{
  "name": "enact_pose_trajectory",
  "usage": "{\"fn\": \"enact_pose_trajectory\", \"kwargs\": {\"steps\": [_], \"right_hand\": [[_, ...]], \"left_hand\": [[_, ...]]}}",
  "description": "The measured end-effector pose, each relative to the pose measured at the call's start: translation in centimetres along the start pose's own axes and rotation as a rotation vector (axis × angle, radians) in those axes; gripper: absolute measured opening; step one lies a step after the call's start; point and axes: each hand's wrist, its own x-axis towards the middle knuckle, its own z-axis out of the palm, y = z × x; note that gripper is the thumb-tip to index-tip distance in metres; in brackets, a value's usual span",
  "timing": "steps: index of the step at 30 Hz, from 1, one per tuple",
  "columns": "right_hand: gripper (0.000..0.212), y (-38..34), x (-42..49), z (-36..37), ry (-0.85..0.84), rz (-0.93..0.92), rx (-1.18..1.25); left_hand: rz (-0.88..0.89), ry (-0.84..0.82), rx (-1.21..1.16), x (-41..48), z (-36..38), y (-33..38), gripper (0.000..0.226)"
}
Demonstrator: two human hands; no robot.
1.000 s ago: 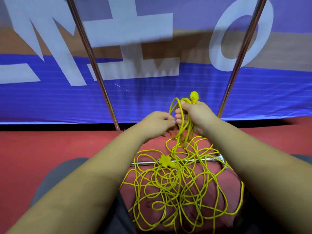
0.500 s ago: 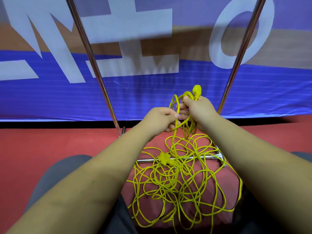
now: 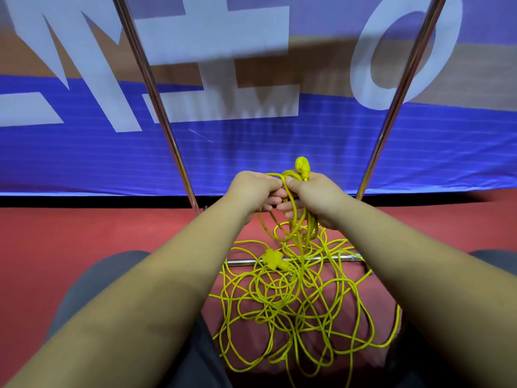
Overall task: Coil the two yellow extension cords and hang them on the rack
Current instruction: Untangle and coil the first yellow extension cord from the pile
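Note:
A tangle of yellow extension cord [image 3: 282,312] lies on the red floor between my knees. My right hand [image 3: 316,197] grips several gathered loops of it, and a yellow plug [image 3: 302,167] sticks up above my fist. My left hand [image 3: 256,191] is right beside it and pinches a strand that runs over to the right hand. The loops hang from both hands down into the pile. A flat yellow multi-socket end [image 3: 272,258] rests on the rack's low crossbar [image 3: 240,262]. I cannot tell the two cords apart in the tangle.
Two shiny rack poles rise from the floor, the left pole [image 3: 156,107] and the right pole [image 3: 402,88], leaning apart. A blue banner with white letters [image 3: 112,152] stands close behind them. My knees in dark trousers [image 3: 92,287] flank the pile.
Both hands have risen a little and come together. My left hand has brought a strand up to the bundle in my right hand, and more cord has lifted off the pile.

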Motion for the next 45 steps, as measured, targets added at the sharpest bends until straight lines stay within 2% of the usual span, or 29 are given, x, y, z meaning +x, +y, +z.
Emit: {"fn": "enact_pose_trajectory", "kwargs": {"steps": [3,6,7,11,15,21,25,29,32,40,42,45], "right_hand": [[0.023,-0.1,0.5,-0.3,0.085,-0.04,-0.077],[0.03,-0.3,1.0,-0.7,0.12,-0.045,0.014],[0.03,-0.4,1.1,-0.8,0.13,-0.044,0.073],[0.023,-1.3,0.9,-1.3,0.214,-0.045,0.266],[0.03,-2.5,0.5,-2.1,0.281,-0.038,0.361],[0.036,-2.8,0.1,-2.4,0.32,-0.045,0.38],[0.039,-2.8,0.3,-2.4,0.316,-0.047,0.367],[0.04,-3.0,0.5,-2.4,0.276,-0.057,0.337],[0.041,-2.9,0.5,-2.3,0.288,-0.04,0.342],[0.036,-2.8,1.1,-2.6,0.275,-0.028,0.422],[0.034,-2.9,1.3,-2.9,0.274,-0.017,0.449],[0.031,-3.3,1.3,-3.3,0.255,0.001,0.499]], "left_hand": [[-0.023,0.012,-0.03,0.0,-0.3,0.5,0.017],[0.024,0.013,0.105,-0.2,-0.6,0.5,0.01],[0.045,-0.047,0.172,-0.6,-0.6,0.4,0.01],[0.119,-0.39,0.357,-1.9,0.2,-0.2,0.042],[0.195,-0.487,0.327,-2.1,0.7,-0.9,0.028],[0.305,-0.46,0.412,-2.0,0.3,-0.9,0.022],[0.323,-0.496,0.347,-2.8,1.1,-0.6,0.023],[0.364,-0.348,0.248,-3.1,2.1,-0.8,0.026],[0.384,-0.361,0.28,-2.7,1.9,-0.9,0.023],[0.475,-0.377,0.707,-2.0,1.8,-1.5,0.02],[0.463,-0.297,0.7,-2.0,2.1,-1.8,0.031],[0.175,-0.212,0.672,-1.0,2.3,-3.1,0.078]]}}
